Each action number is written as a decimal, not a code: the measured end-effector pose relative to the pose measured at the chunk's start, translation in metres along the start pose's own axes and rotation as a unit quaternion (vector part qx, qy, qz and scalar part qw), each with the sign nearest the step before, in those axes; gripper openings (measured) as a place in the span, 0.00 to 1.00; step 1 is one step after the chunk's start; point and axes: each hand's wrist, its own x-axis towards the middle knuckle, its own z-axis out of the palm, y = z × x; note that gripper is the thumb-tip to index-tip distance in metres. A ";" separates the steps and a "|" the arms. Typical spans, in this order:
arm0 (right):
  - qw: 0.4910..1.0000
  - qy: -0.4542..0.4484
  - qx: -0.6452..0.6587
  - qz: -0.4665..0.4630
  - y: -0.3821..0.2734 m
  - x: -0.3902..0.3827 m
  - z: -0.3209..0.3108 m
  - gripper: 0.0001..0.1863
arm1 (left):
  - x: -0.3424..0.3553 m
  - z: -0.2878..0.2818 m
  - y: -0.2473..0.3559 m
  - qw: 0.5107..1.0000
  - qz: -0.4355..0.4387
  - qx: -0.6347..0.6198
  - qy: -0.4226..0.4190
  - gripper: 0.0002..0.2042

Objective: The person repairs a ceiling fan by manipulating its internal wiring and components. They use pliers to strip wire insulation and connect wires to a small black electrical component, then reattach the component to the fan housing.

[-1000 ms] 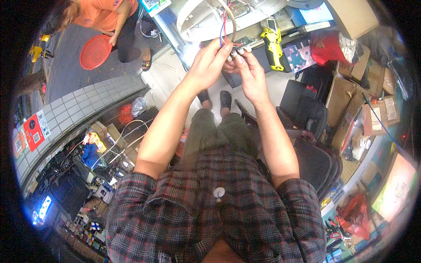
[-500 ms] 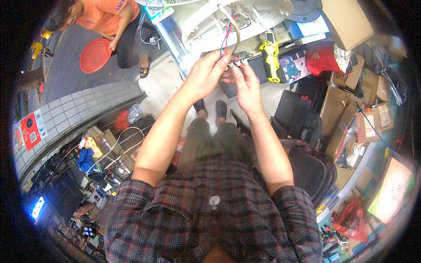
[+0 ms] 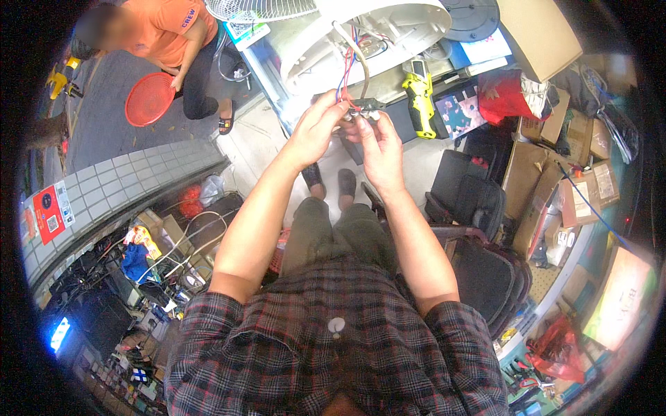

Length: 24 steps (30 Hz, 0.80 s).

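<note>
Both my hands hold a small black switch block (image 3: pixel 366 104) with several white push buttons, just off the workbench's near edge. My left hand (image 3: pixel 316 132) pinches its left end, where red and blue wires (image 3: pixel 347 66) come in. From below, the thumb and fingers of my right hand (image 3: pixel 383 152) grip the button side. The wires and a thicker grey-beige cable (image 3: pixel 363 62) run up into an open white plastic housing (image 3: pixel 298 66) lying on the bench. My fingertips hide part of the block.
Right of my hands lies a yellow-and-black tool (image 3: pixel 420 104). A white fan grille (image 3: pixel 260 8) is at the far edge. Black chairs (image 3: pixel 461 197) and cardboard boxes (image 3: pixel 534 187) stand to the right. At far left, a person in orange (image 3: pixel 163 31) holds a red basket (image 3: pixel 149 100).
The switch block has tilted in my fingers, so more of its black body shows. My hands stay closed on it. The whole view has shifted slightly.
</note>
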 end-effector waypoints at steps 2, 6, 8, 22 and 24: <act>1.000 0.006 -0.002 0.005 -0.001 -0.001 0.000 0.12 | 0.000 0.002 0.001 1.000 0.007 -0.010 0.003 0.13; 1.000 0.004 -0.015 0.005 0.002 -0.003 -0.002 0.11 | -0.002 0.004 0.005 0.999 -0.024 -0.026 0.004 0.15; 1.000 -0.002 -0.024 0.007 0.003 -0.003 -0.003 0.11 | -0.003 0.004 0.007 0.999 -0.030 -0.033 0.004 0.15; 0.999 0.004 0.015 0.037 0.000 -0.006 0.001 0.11 | -0.001 0.000 -0.002 0.996 0.024 0.089 0.012 0.12; 0.999 0.000 0.027 0.040 0.002 -0.006 0.001 0.12 | -0.002 0.001 0.001 0.995 0.018 0.100 0.017 0.11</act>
